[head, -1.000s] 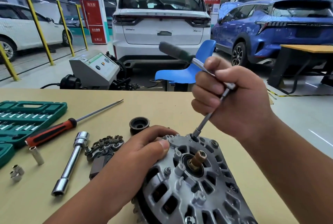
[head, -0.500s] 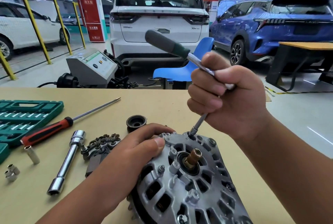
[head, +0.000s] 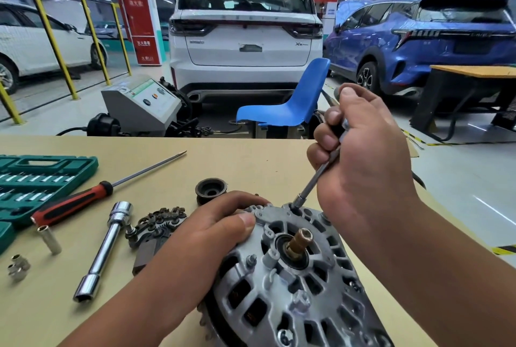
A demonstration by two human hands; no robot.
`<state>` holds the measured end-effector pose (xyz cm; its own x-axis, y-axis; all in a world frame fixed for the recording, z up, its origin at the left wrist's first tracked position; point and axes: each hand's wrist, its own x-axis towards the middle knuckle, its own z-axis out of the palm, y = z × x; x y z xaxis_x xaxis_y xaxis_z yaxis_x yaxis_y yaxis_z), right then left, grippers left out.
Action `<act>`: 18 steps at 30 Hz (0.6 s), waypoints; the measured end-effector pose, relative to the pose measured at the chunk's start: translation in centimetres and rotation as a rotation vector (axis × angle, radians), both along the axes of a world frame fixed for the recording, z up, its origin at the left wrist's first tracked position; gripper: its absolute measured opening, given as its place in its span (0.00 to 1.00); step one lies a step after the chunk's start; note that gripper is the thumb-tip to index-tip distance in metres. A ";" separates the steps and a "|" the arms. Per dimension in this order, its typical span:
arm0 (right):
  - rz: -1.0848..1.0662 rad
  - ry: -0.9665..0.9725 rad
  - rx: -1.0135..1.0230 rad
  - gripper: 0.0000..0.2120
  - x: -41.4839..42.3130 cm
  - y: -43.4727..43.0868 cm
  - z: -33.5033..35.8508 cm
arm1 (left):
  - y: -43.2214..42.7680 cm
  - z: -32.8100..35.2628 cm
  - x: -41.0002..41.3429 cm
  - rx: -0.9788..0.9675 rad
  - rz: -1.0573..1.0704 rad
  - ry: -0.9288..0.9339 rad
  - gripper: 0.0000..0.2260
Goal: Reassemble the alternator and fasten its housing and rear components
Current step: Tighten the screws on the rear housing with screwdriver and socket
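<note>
Far left of the left hand (head: 212,235), a green case (head: 55,168) lay open at the table (head: 251,157) edge, with bits in rows in its slots. A red screwdriver (head: 72,204), chrome bar (head: 103,251) and dark finned part (head: 156,224) lay between case and hand, with bare tabletop beyond them. A pulley (head: 210,191) sat just behind the fingers. The left hand gripped the alternator (head: 293,291) rim, thumb on its face. The alternator was tilted, near the table's right edge. The right hand (head: 363,157) was curled round a driver (head: 318,176), tip on the housing's far edge. A blue chair (head: 293,106) and white car (head: 245,39) stood behind.

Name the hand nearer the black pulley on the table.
Left. The left hand lies right beside the pulley, gripping the alternator; the right hand holds the socket driver farther right.
</note>
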<state>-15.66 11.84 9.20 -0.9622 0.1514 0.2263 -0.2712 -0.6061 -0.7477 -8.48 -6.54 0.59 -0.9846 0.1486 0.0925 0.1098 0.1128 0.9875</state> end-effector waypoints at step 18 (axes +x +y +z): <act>1.086 0.325 0.045 0.18 -3.0 3.1 -0.5 | 0.3 0.5 0.5 0.017 -0.025 0.046 0.19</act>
